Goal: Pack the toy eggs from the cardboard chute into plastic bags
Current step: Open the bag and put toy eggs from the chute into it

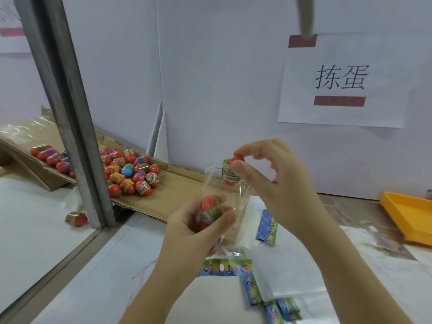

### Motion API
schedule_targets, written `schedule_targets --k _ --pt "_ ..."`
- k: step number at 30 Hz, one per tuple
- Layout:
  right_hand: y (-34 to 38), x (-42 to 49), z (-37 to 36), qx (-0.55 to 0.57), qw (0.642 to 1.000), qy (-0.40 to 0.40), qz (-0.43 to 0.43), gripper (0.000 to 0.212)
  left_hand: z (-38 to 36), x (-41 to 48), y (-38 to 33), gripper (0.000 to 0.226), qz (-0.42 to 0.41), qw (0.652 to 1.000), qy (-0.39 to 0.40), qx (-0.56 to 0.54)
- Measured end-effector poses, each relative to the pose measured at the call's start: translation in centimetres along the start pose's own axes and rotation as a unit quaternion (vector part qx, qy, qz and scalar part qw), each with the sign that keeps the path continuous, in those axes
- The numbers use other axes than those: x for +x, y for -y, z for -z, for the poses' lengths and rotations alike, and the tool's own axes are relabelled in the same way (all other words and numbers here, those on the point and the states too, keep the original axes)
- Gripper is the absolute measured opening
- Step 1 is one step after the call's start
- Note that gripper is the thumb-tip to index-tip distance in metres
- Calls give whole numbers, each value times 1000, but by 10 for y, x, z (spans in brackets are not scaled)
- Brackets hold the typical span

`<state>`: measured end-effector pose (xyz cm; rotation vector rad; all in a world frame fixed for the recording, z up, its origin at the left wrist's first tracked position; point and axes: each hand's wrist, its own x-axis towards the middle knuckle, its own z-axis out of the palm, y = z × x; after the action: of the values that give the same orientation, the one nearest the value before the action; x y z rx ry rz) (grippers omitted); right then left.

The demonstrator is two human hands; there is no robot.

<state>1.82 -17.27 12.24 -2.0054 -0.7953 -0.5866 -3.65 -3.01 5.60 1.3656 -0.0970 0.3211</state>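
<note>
My right hand (280,183) pinches a toy egg (230,171) between thumb and forefinger, gripping it at its red upper end, with the other fingers curled loosely behind. The egg's long axis stands close to upright, label band in the middle, lower red end pointing down. My left hand (194,228) is wrapped round the lower part of the clear plastic bag (240,202), fingers curled round the film and the egg already inside (209,208), which sits low in the bag against my palm.

What matters is that the bag's open mouth faces up and a little to the right, and the pinched egg sits right at that mouth, just above and to the right of the packed egg. Its lower end seems to be at the rim, though through the clear film I cannot tell whether it has passed inside. I judge the drop runs straight down along the egg's own axis.

The other eggs (131,174) lie piled on the cardboard chute (177,190), well off to my left, nearer my left hand
</note>
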Motion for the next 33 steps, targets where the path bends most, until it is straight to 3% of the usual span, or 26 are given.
schedule_targets --k 2,5,7,11,17,25,28,30,31,33 --pt "0 1 -2 -7 1000 18 -10 6 -1 -1 1 35 -2 1000 11 3" --pt "-1 0 -1 -50 997 59 -11 25 0 0 0 29 -6 1000 -1 1" --pt "0 0 1 -68 995 77 -13 26 1 0 -1 30 -7 1000 -9 6" --pt "1 0 4 -107 991 76 -3 31 1 -1 -3 30 -12 1000 10 11" --pt "-1 -2 10 -71 986 145 -45 32 -1 -1 1 35 -3 1000 -5 -20" --pt "0 -1 6 30 992 102 -61 7 0 0 7 34 26 999 10 -32" --pt "-4 0 4 189 971 70 -131 73 0 0 5 35 22 1000 1 -19" --pt "-8 0 3 240 941 135 -195 104 0 1 3 35 20 999 -7 -24" --pt "-10 -1 2 242 931 178 -207 103 0 1 3 35 19 999 -11 -29" --pt "-14 -2 -3 259 925 198 -197 72 -1 1 1 35 20 999 -17 -37"
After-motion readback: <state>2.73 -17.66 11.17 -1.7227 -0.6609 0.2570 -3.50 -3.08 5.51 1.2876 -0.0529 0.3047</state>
